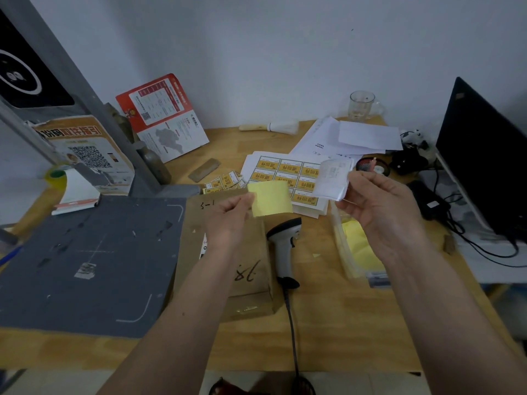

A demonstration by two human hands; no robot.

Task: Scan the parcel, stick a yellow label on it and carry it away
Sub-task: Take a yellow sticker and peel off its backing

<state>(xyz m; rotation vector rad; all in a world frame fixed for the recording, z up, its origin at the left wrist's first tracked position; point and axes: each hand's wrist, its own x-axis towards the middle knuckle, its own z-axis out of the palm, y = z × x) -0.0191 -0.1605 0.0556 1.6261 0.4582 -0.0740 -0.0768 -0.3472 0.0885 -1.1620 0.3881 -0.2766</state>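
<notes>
The wooden table (328, 332) runs from the wall to the near edge, where bare wood lies open around the forearms; its left and right ends are cut off by the frame. One dark grey scanning mat (85, 260) covers the left part, reaching almost to the near edge. One black monitor (484, 166) stands at the right, partly out of view, with cables trailing below it. The one parcel (251, 269), a brown cardboard box with handwriting on top, lies flat at the middle of the table, touching the mat's right side; both forearms hide parts of it. One sheet of printed yellow stickers (285, 172) lies behind it, its right part covered. One handheld scanner (285, 240) lies just right of the parcel, its cord running off the near edge. The left hand (228, 220) has its grip pinched on one blank yellow label (271, 198) above the parcel. The right hand (379, 206) has its grip around a crumpled white backing paper (333, 178); its print is unreadable.
</notes>
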